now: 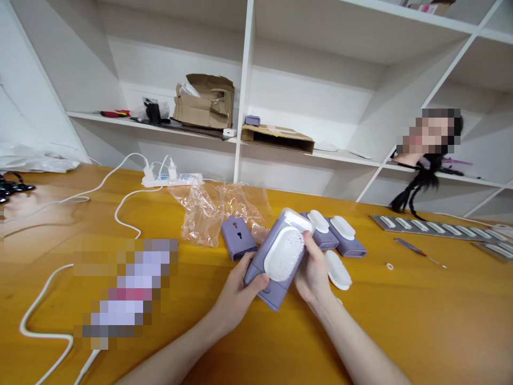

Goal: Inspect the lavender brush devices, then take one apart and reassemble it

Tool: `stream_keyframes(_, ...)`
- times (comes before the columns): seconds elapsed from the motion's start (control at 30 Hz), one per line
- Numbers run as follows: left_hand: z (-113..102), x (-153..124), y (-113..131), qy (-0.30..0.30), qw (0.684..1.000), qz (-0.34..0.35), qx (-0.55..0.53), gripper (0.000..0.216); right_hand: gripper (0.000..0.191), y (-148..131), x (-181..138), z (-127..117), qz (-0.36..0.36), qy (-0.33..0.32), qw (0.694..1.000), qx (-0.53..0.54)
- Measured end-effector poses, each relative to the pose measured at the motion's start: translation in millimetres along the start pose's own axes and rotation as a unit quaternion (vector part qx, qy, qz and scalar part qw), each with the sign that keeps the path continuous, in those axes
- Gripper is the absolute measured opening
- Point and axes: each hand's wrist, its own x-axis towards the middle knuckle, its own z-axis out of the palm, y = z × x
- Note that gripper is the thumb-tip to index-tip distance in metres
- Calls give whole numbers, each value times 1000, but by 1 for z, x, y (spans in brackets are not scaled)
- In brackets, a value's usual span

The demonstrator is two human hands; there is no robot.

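Observation:
I hold a purple box-shaped device with a white oval bristled pad on its face, tilted above the orange table. My left hand grips its lower end, thumb on the side. My right hand is closed on its right edge beside the pad. Behind it lie two more purple devices with white pads, another purple one lying flat and a loose white pad.
A crumpled clear plastic bag lies beyond the devices. A white power strip with white cables sits at the back left. A thin tool, a small white ring and metal trays lie right. Shelves with cardboard boxes stand behind.

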Motion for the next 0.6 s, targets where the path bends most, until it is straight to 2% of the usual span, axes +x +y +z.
stream_keyframes(0.1, 1, -1, 1, -9, 1000, -12, -13, 32, 26, 2, 4, -3, 45, -16, 999, 5)
stream_keyframes(0.23, 2, -1, 3, -36, 994, -69, -79, 54, 35, 4, 7, -7, 82, -38, 996, 13)
stream_keyframes(0.3, 3, 0, 4, -47, 988, -113, -88, 58, 37, 4, 6, -7, 79, -37, 996, -1)
stream_keyframes(0.43, 2, 0, 5, -72, 975, -206, -40, 50, 35, 5, 3, -5, 54, -41, 997, -40)
stream_keyframes(0.6, -1, -1, 6, -102, 964, -243, -43, 43, 37, 7, 1, -4, 27, -25, 998, -53)
